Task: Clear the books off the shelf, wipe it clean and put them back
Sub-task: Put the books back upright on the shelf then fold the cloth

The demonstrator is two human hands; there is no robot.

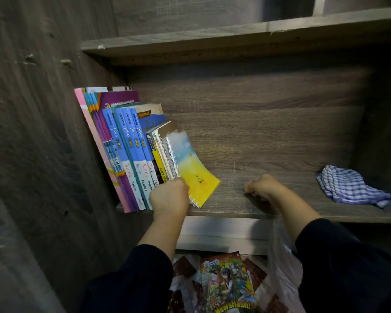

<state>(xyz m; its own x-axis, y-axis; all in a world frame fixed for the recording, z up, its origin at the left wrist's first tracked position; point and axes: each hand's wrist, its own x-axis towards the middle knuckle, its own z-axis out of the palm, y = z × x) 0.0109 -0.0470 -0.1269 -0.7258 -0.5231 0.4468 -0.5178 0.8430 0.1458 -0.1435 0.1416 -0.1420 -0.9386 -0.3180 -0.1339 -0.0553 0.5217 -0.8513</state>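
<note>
A row of books (122, 150) leans against the left wall of the dark wooden shelf (269, 154). The rightmost one is a yellow and blue spiral notebook (193, 166), tilted to the right. My left hand (168, 196) grips the bottom of the row at the notebook's spiral edge. My right hand (263, 187) rests on the bare shelf board to the right of the books, fingers curled, holding nothing. A blue and white checked cloth (352, 187) lies crumpled at the shelf's right end.
Another shelf board (212, 41) runs above. Below the shelf, a colourful comic magazine (228, 283) lies on a patterned surface beside a pale plastic bag (282, 260). The cabinet's side wall (43, 132) stands close on the left.
</note>
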